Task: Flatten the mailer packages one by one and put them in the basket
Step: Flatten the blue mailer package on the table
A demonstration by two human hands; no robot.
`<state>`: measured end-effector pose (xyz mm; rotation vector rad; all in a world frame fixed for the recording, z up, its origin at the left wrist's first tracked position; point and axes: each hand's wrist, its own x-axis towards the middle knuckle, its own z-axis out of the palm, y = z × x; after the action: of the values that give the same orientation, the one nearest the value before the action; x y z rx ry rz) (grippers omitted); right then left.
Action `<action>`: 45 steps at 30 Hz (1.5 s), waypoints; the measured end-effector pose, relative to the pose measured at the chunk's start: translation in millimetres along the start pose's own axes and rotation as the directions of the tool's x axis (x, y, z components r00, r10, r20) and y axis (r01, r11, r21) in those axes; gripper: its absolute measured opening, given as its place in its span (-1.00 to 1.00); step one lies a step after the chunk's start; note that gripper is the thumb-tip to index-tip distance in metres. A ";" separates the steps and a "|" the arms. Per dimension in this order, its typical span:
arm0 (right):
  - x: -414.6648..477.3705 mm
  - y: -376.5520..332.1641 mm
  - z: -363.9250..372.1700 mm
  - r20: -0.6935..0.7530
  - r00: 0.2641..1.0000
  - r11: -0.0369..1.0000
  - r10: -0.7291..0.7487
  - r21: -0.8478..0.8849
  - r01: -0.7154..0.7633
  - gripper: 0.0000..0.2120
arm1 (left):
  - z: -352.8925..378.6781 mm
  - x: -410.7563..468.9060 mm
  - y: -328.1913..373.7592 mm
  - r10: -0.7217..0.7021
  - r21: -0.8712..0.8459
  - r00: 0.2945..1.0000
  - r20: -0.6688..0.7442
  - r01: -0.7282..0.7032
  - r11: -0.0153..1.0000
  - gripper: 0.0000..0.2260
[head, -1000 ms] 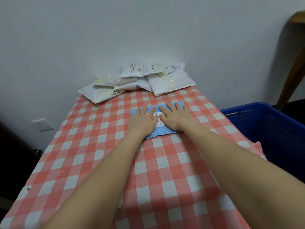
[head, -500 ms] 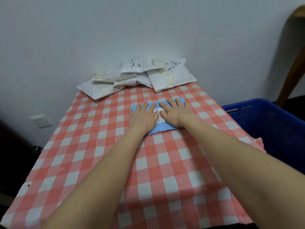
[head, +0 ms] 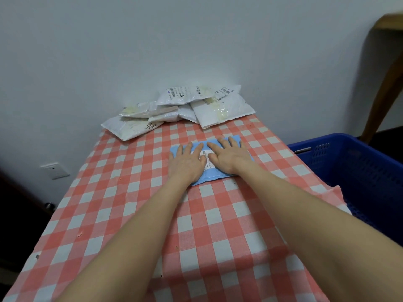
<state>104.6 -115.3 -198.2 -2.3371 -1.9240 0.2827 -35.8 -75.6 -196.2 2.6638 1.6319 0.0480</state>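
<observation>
Now flattening: our left grip (head: 186, 163) and right grip (head: 231, 156) lie spread, palms pressing the blue mailer (head: 210, 178) flat on the bench (head: 130, 192) beneath them. White mailers (head: 185, 107) wait beyond both grips. Next, we judge: pinch an edge and carry it to the basket (head: 349, 162), right of the right grip.

Both forearms are bare along all their visible length, as are the left hand (head: 187, 165) and right hand (head: 231, 156), each with long, slim fingers (head: 198, 150).
</observation>
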 end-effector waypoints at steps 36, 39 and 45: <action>-42.9 89.1 -53.8 0.016 0.859 0.356 0.512 0.906 -0.229 -0.78 | -73.7 20.4 45.9 -0.135 -0.162 0.983 -0.125 0.114 0.980 -0.51; -51.8 111.4 -56.2 0.012 0.846 0.343 0.533 0.911 -0.230 -0.75 | -79.2 27.0 70.1 -0.056 -0.134 0.996 -0.077 0.045 0.990 -0.51; -66.2 160.7 -52.6 0.002 0.800 0.277 0.600 0.938 -0.210 -0.75 | -78.4 46.1 115.7 0.032 -0.148 0.999 0.002 -0.031 0.988 -0.61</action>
<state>257.7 -209.6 -172.9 -1.7822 -0.5523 0.6876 85.4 -87.2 -113.5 2.5768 1.5202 0.1573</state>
